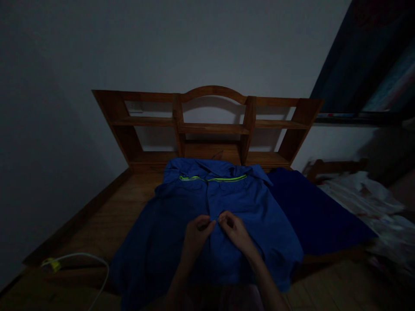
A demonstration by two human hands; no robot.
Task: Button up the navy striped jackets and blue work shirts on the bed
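Note:
A blue work jacket (240,198) with yellow-green stripes across the chest lies spread on the wooden surface, collar toward the shelf. Over the middle of its front placket, my left hand (197,233) pinches the jacket's edge between thumb and fingers. Close beside it, my right hand (234,230) is closed in a pinch on the same placket, the fingertips of both hands nearly touching. Whatever small part, such as a button, lies between the fingertips is too dark and small to make out.
A wooden shelf headboard (214,128) stands against the wall behind the jacket. Dark blue cloth (311,207) lies to the right, with pale plastic bags (363,190) beyond it. A white cable (84,255) with a yellow piece (55,264) runs along the left front edge of the wooden surface (129,198).

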